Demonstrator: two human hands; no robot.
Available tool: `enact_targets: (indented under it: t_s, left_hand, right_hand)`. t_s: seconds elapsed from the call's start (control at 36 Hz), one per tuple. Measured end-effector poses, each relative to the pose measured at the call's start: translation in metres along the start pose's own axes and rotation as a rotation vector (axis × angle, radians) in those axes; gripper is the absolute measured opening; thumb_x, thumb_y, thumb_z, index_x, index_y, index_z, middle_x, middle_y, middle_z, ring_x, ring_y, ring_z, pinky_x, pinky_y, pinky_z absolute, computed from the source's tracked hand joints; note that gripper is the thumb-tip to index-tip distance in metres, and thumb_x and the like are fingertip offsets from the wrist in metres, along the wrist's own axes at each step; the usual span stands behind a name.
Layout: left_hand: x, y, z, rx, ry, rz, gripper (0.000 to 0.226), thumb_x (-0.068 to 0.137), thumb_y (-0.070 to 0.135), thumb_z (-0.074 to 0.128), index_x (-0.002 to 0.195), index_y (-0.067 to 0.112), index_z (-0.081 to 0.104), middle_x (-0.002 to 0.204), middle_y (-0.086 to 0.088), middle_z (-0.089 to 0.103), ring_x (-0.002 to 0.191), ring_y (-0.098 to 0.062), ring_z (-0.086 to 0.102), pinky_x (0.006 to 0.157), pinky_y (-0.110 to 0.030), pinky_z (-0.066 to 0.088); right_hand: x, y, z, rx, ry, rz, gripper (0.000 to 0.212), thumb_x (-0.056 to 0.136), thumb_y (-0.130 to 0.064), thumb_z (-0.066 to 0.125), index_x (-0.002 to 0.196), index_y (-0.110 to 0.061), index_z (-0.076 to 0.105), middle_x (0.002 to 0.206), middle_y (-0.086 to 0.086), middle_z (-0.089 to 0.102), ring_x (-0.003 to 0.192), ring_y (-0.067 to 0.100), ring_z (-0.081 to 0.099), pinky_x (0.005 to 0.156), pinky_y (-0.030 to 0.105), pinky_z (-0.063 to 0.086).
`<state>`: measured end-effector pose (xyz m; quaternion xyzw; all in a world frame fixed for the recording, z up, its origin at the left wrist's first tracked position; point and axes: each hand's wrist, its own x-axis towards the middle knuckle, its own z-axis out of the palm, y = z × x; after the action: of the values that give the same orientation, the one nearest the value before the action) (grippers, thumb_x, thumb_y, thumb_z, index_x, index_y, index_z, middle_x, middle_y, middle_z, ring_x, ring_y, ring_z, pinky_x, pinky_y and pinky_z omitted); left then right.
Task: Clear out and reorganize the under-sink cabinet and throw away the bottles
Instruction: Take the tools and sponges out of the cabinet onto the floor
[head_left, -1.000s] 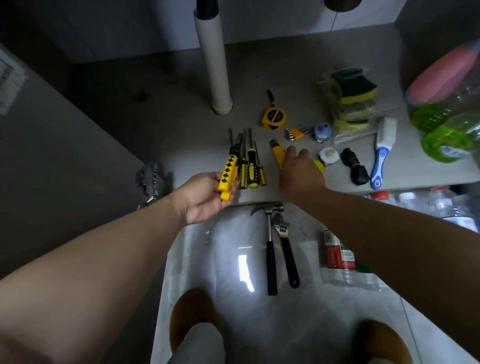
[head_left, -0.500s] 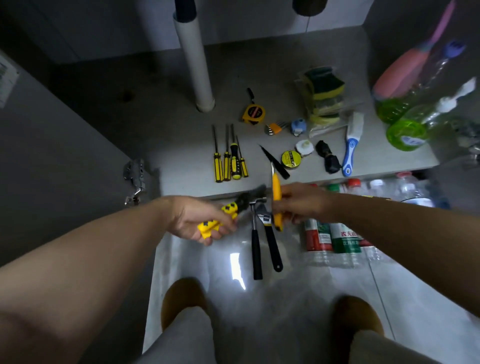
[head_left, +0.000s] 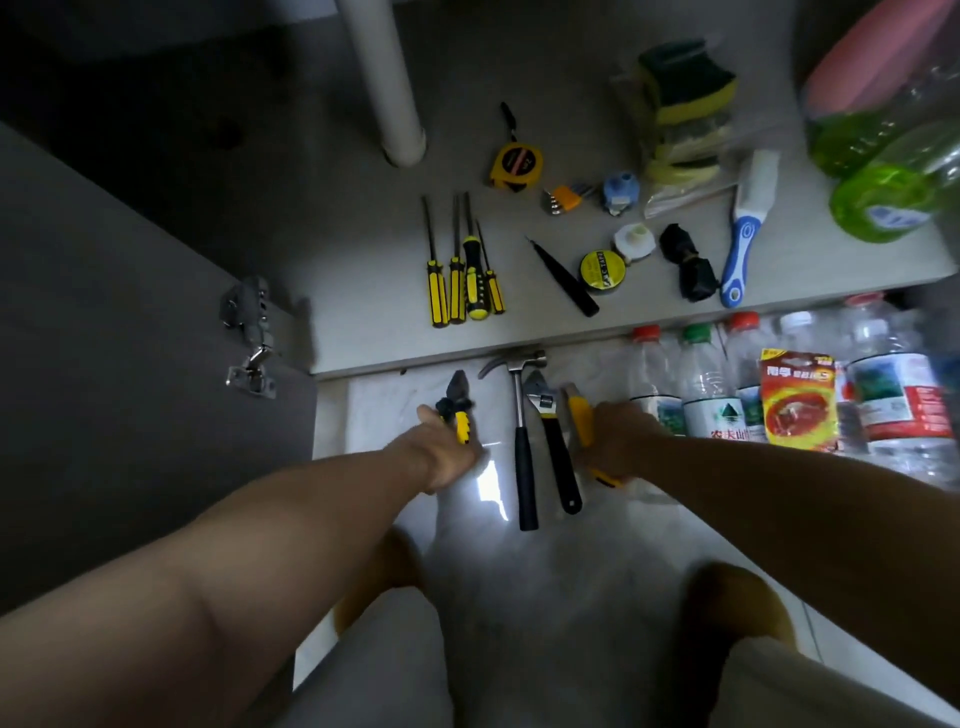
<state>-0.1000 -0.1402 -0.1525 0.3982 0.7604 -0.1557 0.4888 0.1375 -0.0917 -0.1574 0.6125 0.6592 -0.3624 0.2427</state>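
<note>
**Pliers and knife brought down to the floor row**

Both my hands have dropped from the cabinet shelf to the floor tile (head_left: 571, 571) in front of it, each carrying a tool. My left hand (head_left: 447, 457) is curled tight round the yellow handles of the pliers (head_left: 458, 402), with the black nose pointing away from me. My right hand (head_left: 618, 441) is closed round the yellow utility knife (head_left: 581, 415), whose far end sticks out past the knuckles.

Between the two hands lie the hammer (head_left: 522, 441) and the wrench (head_left: 553, 441), side by side. I judge this as clearing out: the tools are leaving the cabinet to join that row.

Just right of my right hand, the plastic bottles (head_left: 706, 405) are lined up against the cabinet's front edge, not yet thrown away. Beyond my hands, on the cabinet floor (head_left: 337, 260), the screwdrivers (head_left: 462, 275) and small items are waiting to be moved.
</note>
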Motion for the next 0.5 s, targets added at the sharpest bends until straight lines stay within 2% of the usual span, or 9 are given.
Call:
enact_targets:
  t_s: [0.06,0.14,0.19,0.25,0.31,0.33,0.42,0.5]
  left_hand:
    - [0.001,0.005,0.002,0.052,0.028,0.000,0.073,0.088,0.065,0.057,0.124,0.013,0.020,0.100,-0.011,0.066,0.082,-0.023,0.066,0.065,-0.032,0.047]
    - [0.002,0.015,0.008,0.025,-0.039,-0.044,0.064,0.091,0.049,0.065,0.114,0.012,0.019,0.095,-0.010,0.063,0.076,-0.022,0.063,0.055,-0.030,0.046]
    - [0.001,0.020,0.011,-0.018,-0.046,-0.038,0.061,0.093,0.033,0.068,0.126,0.007,0.024,0.103,-0.014,0.062,0.087,-0.027,0.068,0.057,-0.031,0.050]
    - [0.000,0.024,0.013,-0.023,0.002,0.007,0.072,0.094,0.018,0.064,0.147,0.002,0.019,0.116,-0.018,0.060,0.097,-0.033,0.069,0.068,-0.036,0.057]
    - [-0.001,0.029,0.013,-0.019,0.024,0.029,0.077,0.095,0.014,0.061,0.154,0.001,0.013,0.121,-0.020,0.060,0.092,-0.031,0.065,0.078,-0.037,0.057]
    - [-0.003,0.032,0.010,0.004,0.011,0.019,0.074,0.096,0.014,0.059,0.153,0.000,0.014,0.122,-0.020,0.060,0.089,-0.030,0.063,0.075,-0.036,0.055]
    - [-0.011,0.040,-0.005,0.214,-0.041,0.048,0.042,0.096,0.015,0.049,0.135,-0.001,0.042,0.121,-0.018,0.058,0.077,-0.023,0.056,0.056,-0.030,0.045]
    - [-0.019,0.044,-0.022,0.336,0.077,0.240,0.023,0.097,0.031,0.048,0.102,0.011,0.059,0.100,-0.007,0.060,0.083,-0.022,0.060,0.063,-0.029,0.044]
  right_hand:
    - [0.002,0.002,0.003,0.002,0.085,-0.018,0.042,0.082,-0.033,0.070,0.113,-0.008,0.056,0.111,0.014,0.067,0.103,0.032,0.066,0.072,0.030,0.049]
    - [0.004,0.000,0.004,-0.003,0.104,-0.018,0.042,0.085,-0.022,0.065,0.119,-0.005,0.048,0.117,0.019,0.063,0.108,0.037,0.063,0.082,0.037,0.052]
    - [0.005,-0.004,0.000,-0.022,0.100,-0.020,0.046,0.086,-0.019,0.065,0.124,-0.004,0.045,0.121,0.021,0.060,0.111,0.038,0.061,0.086,0.039,0.052]
    - [0.005,-0.008,-0.007,-0.038,0.095,-0.039,0.046,0.088,-0.018,0.063,0.126,-0.003,0.043,0.124,0.021,0.058,0.114,0.037,0.060,0.086,0.038,0.050]
    - [0.003,-0.010,-0.016,-0.037,0.095,-0.100,0.039,0.089,-0.019,0.061,0.122,-0.004,0.047,0.122,0.020,0.060,0.111,0.037,0.061,0.080,0.034,0.047]
    - [0.002,-0.011,-0.022,-0.043,0.100,-0.147,0.033,0.089,-0.020,0.059,0.118,-0.005,0.051,0.120,0.018,0.061,0.110,0.035,0.061,0.077,0.032,0.046]
    - [-0.008,-0.014,-0.044,-0.068,0.132,-0.298,0.020,0.088,-0.023,0.056,0.104,-0.013,0.063,0.112,0.011,0.067,0.105,0.030,0.063,0.083,0.034,0.052]
    - [-0.021,-0.014,-0.064,-0.081,0.279,-0.405,0.012,0.085,-0.025,0.055,0.088,-0.020,0.065,0.095,0.006,0.068,0.087,0.027,0.066,0.073,0.037,0.056]
